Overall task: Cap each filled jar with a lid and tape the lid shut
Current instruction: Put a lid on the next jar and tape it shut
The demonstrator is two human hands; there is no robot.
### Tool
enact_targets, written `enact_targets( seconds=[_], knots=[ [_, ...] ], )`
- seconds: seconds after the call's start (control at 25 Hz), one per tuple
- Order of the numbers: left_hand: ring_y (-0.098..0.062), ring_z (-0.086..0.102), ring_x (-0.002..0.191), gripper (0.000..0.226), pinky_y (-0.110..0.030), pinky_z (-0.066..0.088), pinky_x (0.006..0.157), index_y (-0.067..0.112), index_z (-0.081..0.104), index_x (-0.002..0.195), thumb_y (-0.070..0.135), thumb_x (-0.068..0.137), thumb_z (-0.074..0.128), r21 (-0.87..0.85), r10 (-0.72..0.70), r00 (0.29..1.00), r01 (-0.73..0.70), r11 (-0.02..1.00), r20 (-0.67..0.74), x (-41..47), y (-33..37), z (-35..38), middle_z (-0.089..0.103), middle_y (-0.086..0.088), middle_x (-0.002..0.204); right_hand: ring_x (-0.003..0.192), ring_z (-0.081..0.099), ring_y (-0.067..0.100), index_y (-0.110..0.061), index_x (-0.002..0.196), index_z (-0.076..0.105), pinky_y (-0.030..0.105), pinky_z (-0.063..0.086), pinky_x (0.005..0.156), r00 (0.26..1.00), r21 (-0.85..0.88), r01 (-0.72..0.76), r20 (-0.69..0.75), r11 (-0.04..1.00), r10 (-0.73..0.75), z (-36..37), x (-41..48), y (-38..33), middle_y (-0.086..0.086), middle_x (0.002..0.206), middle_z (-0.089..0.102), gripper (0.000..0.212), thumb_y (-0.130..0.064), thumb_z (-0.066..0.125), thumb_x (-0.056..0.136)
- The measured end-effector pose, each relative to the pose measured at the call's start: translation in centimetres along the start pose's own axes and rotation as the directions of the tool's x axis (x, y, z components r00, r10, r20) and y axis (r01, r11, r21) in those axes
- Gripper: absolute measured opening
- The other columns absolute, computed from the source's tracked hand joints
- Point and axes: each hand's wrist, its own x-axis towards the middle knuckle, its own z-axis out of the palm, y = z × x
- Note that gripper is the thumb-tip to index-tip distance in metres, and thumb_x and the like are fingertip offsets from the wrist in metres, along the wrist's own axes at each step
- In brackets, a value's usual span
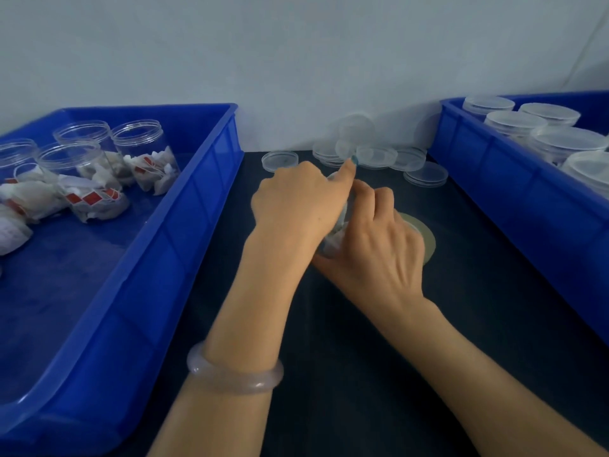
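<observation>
- Holding one jar (335, 237) between both hands, the person works in the middle of the dark table (362, 357).
- The right hand (379, 249) wraps its fingers round the side of the jar, I think to stop it from turning or sliding.
- The left hand (293, 199) lies over the top of the jar, fingers curled down and forefinger stretched out. It seems to press the lid or smooth tape there. The lid itself is hidden, and I cannot tell if tape is under the fingers.
- The tape roll (425, 235) lies flat just right of the jar, partly under the right hand, so it is easy to reach.
- Loose lids (375, 156) are stacked behind the jar, by the wall.
- Left of the jar, the left bin (184, 206) holds open jars (145, 150), filled and probably waiting.
- Right of the jar, the right bin (494, 179) holds capped jars (566, 140), probably finished.
</observation>
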Motion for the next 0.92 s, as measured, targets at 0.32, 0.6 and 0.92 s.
enact_targets(
  seconds=[0.32,0.6,0.92],
  knots=[
    [0.004,0.068,0.092,0.019,-0.032,0.053,0.091,0.038,0.077,0.1,0.047,0.09,0.064,-0.638,0.429,0.9,-0.285,0.716,0.079,-1.4,-2.2,-2.8,0.074,0.022,0.095,0.091,0.071,0.016,-0.019,0.108,0.063,0.038,0.058,0.081,0.862,0.808,-0.375,0.484,0.454,-0.15,-2.2,1.8,1.9,0.004,0.098,0.073,0.062,-0.054,0.072,0.058],
    [-0.006,0.07,0.099,0.028,-0.021,0.054,0.084,0.022,0.075,0.108,0.039,0.09,0.061,-0.712,0.575,0.813,-0.349,0.609,0.093,-0.8,-3.7,-2.7,0.075,0.011,0.106,0.087,0.071,0.012,-0.031,0.091,0.074,0.024,0.055,0.077,0.726,0.839,-0.487,0.544,0.244,-0.42,-1.4,1.6,2.8,-0.002,0.092,0.074,0.031,-0.042,0.07,0.063],
    [0.007,0.062,0.106,0.024,-0.014,0.049,0.091,0.033,0.073,0.112,0.037,0.088,0.071,-0.49,0.449,0.873,-0.48,0.728,-0.188,0.5,-5.9,-0.1,0.071,0.023,0.106,0.112,0.054,0.004,-0.029,0.127,0.053,0.033,0.049,0.096,0.77,0.323,-0.081,0.621,0.943,-0.147,-1.3,3.7,6.6,-0.018,0.119,0.057,0.086,-0.073,0.073,0.056]
  ],
)
